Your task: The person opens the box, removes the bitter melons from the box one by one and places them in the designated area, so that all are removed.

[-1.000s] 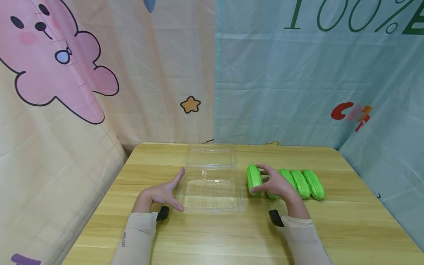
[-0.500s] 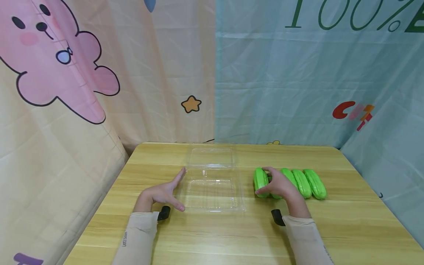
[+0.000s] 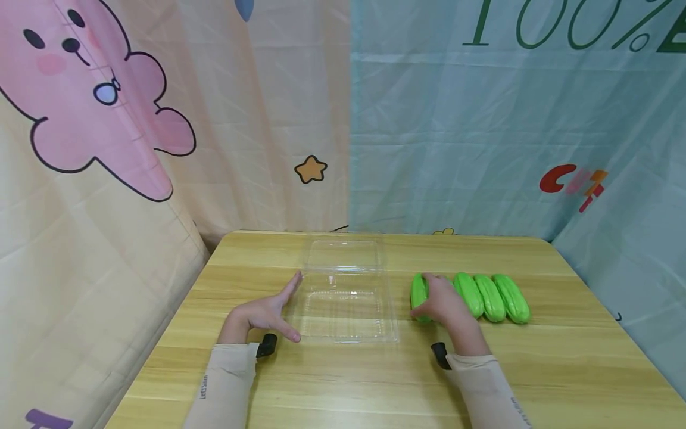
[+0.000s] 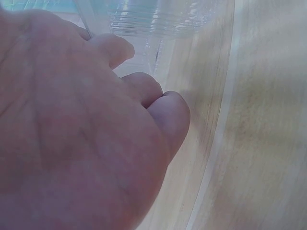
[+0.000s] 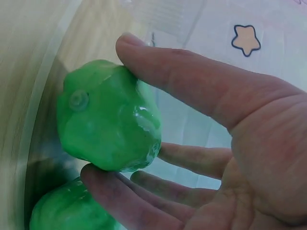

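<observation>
My right hand [image 3: 443, 301] lies over the leftmost green toy cucumber [image 3: 420, 292], which is glossy and ribbed. In the right wrist view, the thumb lies along one side of this cucumber [image 5: 108, 117] and fingers touch the opposite side, with its stubby stem end facing the camera. A second cucumber [image 5: 72, 208] shows just below those fingers. My left hand [image 3: 264, 313] is spread beside a clear plastic clamshell box [image 3: 345, 336], thumb and fingertips right at its left edge, holding nothing. The box's lid [image 3: 343, 253] is folded back away from me.
To the right of my right hand, three more green cucumbers [image 3: 489, 298] lie side by side in a row. Everything rests on a light wooden table [image 3: 343, 387]. Printed curtains [image 3: 455, 149] hang behind and along the sides.
The leftmost cucumber has shifted right and down to beside the row along with my right hand. That hand has since closed further over it. My left hand keeps its place at the box.
</observation>
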Tool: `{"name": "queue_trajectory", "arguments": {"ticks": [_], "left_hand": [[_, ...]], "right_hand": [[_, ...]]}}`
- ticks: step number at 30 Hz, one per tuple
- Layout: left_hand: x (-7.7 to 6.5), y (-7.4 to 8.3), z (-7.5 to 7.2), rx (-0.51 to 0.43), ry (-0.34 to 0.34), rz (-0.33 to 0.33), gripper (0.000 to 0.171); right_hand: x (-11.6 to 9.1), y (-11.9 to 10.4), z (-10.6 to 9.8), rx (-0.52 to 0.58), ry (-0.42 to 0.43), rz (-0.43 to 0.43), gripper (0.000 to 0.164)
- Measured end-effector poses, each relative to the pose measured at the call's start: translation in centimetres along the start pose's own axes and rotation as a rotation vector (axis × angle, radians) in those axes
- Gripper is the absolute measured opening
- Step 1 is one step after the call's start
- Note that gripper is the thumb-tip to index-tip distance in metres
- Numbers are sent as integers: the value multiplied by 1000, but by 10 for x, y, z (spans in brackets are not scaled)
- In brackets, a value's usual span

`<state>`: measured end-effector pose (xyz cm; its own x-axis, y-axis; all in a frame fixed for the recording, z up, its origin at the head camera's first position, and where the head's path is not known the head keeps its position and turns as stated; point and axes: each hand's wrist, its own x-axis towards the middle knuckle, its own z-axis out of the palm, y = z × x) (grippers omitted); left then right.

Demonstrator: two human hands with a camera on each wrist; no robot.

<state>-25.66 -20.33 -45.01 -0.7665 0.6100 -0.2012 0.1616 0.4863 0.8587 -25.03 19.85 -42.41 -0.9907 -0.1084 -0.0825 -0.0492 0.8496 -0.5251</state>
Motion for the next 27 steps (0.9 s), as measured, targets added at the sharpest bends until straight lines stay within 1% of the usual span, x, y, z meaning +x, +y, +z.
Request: {"name": "queue_trajectory", "arguments": {"ticks": [4, 9, 11, 14, 16, 18, 23, 27], "left_hand": [[0, -1, 0, 4, 1, 1, 145], [0, 0, 1, 7, 2, 0, 144], [0, 0, 1, 5, 2, 0, 144], [-1, 1, 1, 4, 4, -4, 144], [-1, 1, 1, 4, 3, -6, 145], [-1, 2, 1, 5, 3, -8, 145], [0, 1, 0, 13, 6, -10, 145], [0, 1, 0, 12, 10, -20, 144]], "right_hand": [[-1, -4, 3, -57, 15, 6, 100], [-3, -7, 6, -117, 54, -22, 92], [-4, -7, 6, -119, 78, -23, 88], [-6, -9, 2, -96, 106, -3, 83], [-7, -9, -3, -51, 115, 14, 82], [-7, -9, -8, 6, 122, 9, 83], [-4, -2, -18, 223, 108, -67, 92], [-3, 5, -23, 362, 97, -99, 97]]}}
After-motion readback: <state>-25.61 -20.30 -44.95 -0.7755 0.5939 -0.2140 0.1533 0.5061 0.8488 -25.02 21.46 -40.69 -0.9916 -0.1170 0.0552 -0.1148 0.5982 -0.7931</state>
